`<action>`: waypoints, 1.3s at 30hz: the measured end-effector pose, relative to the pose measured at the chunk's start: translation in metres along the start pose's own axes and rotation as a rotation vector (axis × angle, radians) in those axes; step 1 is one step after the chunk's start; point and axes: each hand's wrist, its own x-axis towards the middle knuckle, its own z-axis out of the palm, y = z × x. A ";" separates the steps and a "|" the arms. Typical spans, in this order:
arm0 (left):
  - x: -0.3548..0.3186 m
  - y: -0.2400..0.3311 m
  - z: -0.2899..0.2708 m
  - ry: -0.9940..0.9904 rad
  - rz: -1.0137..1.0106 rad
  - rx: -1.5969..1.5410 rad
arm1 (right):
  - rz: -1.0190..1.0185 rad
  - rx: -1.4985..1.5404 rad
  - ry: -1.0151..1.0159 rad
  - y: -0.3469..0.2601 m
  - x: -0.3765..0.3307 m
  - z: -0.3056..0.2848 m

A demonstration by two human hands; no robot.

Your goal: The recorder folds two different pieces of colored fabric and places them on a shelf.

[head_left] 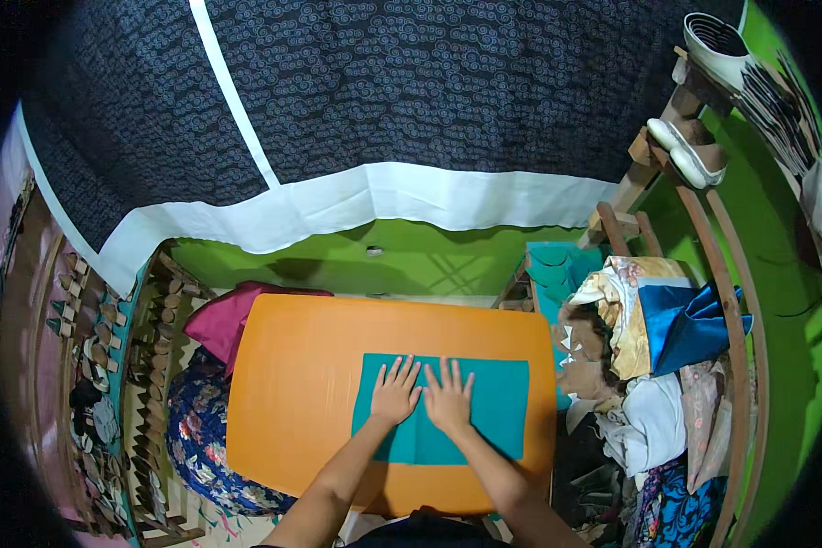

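A teal rectangular sheet (498, 411), its material hard to make out, lies flat on the orange table (292, 393), toward the right side. A faint vertical crease runs down its lower middle. My left hand (395, 393) rests on the sheet's left half with fingers stretched out. Close beside it, my right hand (447, 397) lies on the sheet near the middle, fingers spread and slightly blurred. The two hands nearly meet at the thumbs. Neither holds anything.
Shoe racks (151, 393) with many shoe shapes stand at the left. A floral bundle (201, 429) and magenta cloth (219, 320) sit by the table's left edge. Piled fabrics (648, 420) and a wooden frame (735, 365) are at right. A dark patterned curtain (429, 91) hangs behind.
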 end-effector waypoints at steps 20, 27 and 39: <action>0.010 -0.013 -0.015 0.026 0.107 0.043 | 0.131 -0.014 -0.071 0.101 0.003 -0.012; 0.006 -0.004 -0.016 0.041 0.077 0.061 | 0.030 -0.208 -0.001 0.102 0.024 -0.017; -0.029 -0.010 -0.018 -0.027 -0.239 0.272 | -0.144 0.069 -0.198 -0.003 -0.071 -0.013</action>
